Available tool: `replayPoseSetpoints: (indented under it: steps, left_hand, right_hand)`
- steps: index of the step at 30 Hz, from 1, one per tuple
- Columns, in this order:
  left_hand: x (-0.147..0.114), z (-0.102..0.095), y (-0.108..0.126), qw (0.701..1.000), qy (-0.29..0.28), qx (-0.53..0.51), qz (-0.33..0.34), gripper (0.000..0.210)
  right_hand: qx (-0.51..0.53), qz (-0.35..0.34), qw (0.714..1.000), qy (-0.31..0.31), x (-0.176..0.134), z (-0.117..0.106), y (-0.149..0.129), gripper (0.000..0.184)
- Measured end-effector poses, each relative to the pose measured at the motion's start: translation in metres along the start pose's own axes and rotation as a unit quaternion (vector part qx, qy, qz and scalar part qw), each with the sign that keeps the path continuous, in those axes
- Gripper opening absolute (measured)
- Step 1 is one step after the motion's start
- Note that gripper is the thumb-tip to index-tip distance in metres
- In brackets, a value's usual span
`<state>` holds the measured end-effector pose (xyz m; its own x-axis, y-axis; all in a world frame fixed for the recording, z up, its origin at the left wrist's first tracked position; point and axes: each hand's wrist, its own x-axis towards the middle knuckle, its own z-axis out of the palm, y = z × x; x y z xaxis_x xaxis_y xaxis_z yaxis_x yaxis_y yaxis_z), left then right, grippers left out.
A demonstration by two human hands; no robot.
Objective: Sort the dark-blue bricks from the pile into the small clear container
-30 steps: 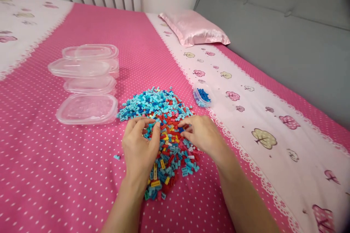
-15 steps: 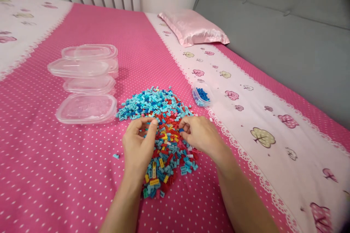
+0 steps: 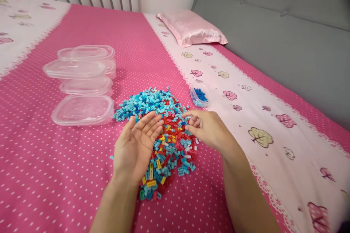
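A mound of small building bricks (image 3: 147, 101) lies on the bed, light blue and dark blue at the far side, with red, yellow and teal ones mixed in nearer to me. My left hand (image 3: 138, 143) is turned palm up over the pile's left side, open, with nothing in the palm. Over the right side hovers my right hand (image 3: 209, 127), its fingers loosely bent and the thumb apart from them; no brick shows between them. A small clear tub (image 3: 194, 98) with dark blue bricks stands just beyond my right hand.
Several clear plastic containers with lids (image 3: 82, 111) stand in a row at the left. A pink satin pillow (image 3: 191, 27) rests at the far end, beside a grey padded panel (image 3: 273, 43). The pink dotted bedspread (image 3: 68, 174) lies under everything.
My left hand has turned from a curled pose to palm up with its fingers unfolded. My right hand's thumb and index finger have spread apart, and the hand has shifted slightly right.
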<state>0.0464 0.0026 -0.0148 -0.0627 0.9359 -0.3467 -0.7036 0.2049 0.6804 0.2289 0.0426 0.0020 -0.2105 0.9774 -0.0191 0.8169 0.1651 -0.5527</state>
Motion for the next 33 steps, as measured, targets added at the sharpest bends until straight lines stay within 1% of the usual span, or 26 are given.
replayPoseSetpoints:
  steps: [2, 5, 8, 11, 13, 15, 17, 18, 19, 21, 24, 28, 33]
  left_hand:
    - [0.001, -0.001, -0.001, 1.000, -0.003, -0.009, -0.008, 0.045]
    - [0.002, -0.001, -0.002, 0.999, -0.013, -0.034, -0.031, 0.046]
    - [0.000, 0.003, -0.002, 0.993, -0.036, -0.072, -0.089, 0.047]
    - [-0.004, 0.007, -0.002, 0.977, -0.074, -0.107, -0.167, 0.051]
    - [-0.005, 0.007, -0.002, 0.969, -0.088, -0.125, -0.195, 0.053]
    - [-0.004, 0.006, -0.001, 0.969, -0.079, -0.137, -0.192, 0.052]
    - [-0.003, 0.005, 0.001, 0.975, -0.050, -0.140, -0.166, 0.051]
    - [-0.002, 0.004, 0.001, 0.978, -0.032, -0.140, -0.149, 0.051]
    - [-0.002, 0.003, 0.002, 0.982, -0.014, -0.138, -0.132, 0.051]
    - [-0.001, 0.003, 0.003, 0.986, 0.015, -0.130, -0.106, 0.051]
    - [-0.001, 0.004, 0.005, 0.987, 0.044, -0.119, -0.100, 0.051]
    - [-0.002, 0.007, 0.006, 0.985, 0.061, -0.121, -0.102, 0.052]
    - [-0.002, 0.006, 0.005, 0.987, 0.060, -0.118, -0.092, 0.055]
  right_hand:
    - [0.017, 0.001, 1.000, 0.022, 0.000, -0.001, 0.003, 0.029]
    - [0.060, -0.001, 0.996, 0.069, 0.001, -0.002, 0.005, 0.015]
    - [0.126, -0.031, 0.986, 0.101, -0.001, -0.002, -0.003, 0.009]
    - [0.183, -0.079, 0.977, 0.082, -0.005, -0.003, -0.016, 0.012]
    - [0.202, -0.096, 0.972, 0.065, -0.006, -0.003, -0.022, 0.017]
    - [0.197, -0.089, 0.973, 0.078, -0.004, -0.002, -0.020, 0.022]
    - [0.155, -0.062, 0.980, 0.106, 0.000, 0.000, -0.013, 0.024]
    - [0.122, -0.044, 0.985, 0.111, 0.002, 0.001, -0.008, 0.024]
    - [0.089, -0.027, 0.990, 0.106, 0.004, 0.004, -0.003, 0.023]
    - [0.040, 0.001, 0.997, 0.070, 0.009, 0.010, 0.004, 0.020]
    - [-0.001, 0.032, 0.999, 0.020, 0.013, 0.019, 0.008, 0.019]
    - [-0.028, 0.043, 0.999, 0.011, 0.015, 0.023, 0.008, 0.016]
    - [-0.032, 0.045, 0.998, 0.009, 0.014, 0.021, 0.010, 0.010]
